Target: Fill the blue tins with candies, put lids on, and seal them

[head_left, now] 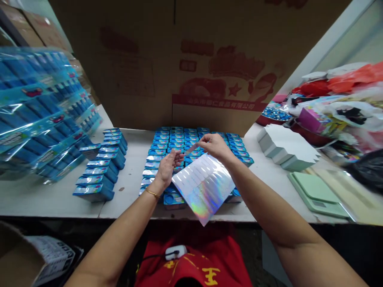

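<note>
Rows of small blue boxes stand packed together on the white table in front of me. A shiny holographic sheet lies tilted over their near right part, one corner past the rows. My right hand, above the sheet, pinches a small translucent strip. Just left of the strip is my left hand, palm partly up, fingers apart, with nothing visible in it. Whether its fingertips touch the strip I cannot tell.
A large cardboard box rises behind the rows. Wrapped blue packs and a group of blue boxes stand left. White card stacks, a pale green scale and piled bags are right.
</note>
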`<state>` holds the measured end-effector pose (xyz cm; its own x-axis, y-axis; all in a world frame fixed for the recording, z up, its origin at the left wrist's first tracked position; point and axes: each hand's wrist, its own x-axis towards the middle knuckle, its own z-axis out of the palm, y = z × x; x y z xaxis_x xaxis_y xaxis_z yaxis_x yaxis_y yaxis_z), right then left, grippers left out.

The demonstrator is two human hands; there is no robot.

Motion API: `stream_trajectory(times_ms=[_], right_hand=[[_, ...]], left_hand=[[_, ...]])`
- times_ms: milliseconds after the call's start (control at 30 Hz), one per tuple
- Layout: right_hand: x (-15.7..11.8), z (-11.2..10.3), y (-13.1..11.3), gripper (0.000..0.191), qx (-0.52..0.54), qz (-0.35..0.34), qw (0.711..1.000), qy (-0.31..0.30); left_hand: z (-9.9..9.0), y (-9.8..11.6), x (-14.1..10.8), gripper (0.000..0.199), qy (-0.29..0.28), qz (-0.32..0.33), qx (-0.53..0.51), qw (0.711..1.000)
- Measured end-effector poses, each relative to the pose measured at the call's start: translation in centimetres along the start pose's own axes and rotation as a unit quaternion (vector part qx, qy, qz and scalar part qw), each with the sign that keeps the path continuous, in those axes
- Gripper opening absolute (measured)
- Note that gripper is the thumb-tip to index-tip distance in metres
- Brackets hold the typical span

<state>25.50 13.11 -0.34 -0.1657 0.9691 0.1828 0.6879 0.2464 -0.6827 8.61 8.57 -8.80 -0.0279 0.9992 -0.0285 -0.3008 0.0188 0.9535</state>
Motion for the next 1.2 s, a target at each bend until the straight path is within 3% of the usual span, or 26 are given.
stream_trajectory(times_ms=[133,233,533,700,833,1000,1200], right_hand=[[0.7,3.6,-0.7,0.013,0.197,0.093,0.975,-0.039],[0.8,5.8,-1.8,0.013,0.285,0.108,0.951,-0.061],[1.8,10.9,-3.7,0.015,0.353,0.148,0.920,-0.077],[3.4,15.3,-3.5,0.019,0.289,0.148,0.946,-0.014],[4.7,17.8,-3.1,0.020,0.135,0.126,0.982,0.040],[5.2,18.6,-3.3,0.025,-0.063,0.104,0.993,0.008],[4.9,18.8,-3.8,0.025,-0.156,0.095,0.983,-0.023]], left_hand=[[-2.2,1.1,-0.6,0.044,0.053,-0.034,-0.008,0.998],[-4.5,1.4,-0.1,0.038,0.115,-0.027,-0.012,0.993],[-9.4,2.8,1.8,0.042,0.146,-0.002,-0.023,0.989],[-12.1,3.2,3.7,0.040,0.171,-0.002,0.045,0.984],[-13.8,3.0,5.8,0.037,0.199,-0.018,0.137,0.970],[-15.0,1.8,7.8,0.038,0.199,-0.044,0.173,0.964],[-15.7,0.3,8.8,0.039,0.201,-0.053,0.189,0.960]])
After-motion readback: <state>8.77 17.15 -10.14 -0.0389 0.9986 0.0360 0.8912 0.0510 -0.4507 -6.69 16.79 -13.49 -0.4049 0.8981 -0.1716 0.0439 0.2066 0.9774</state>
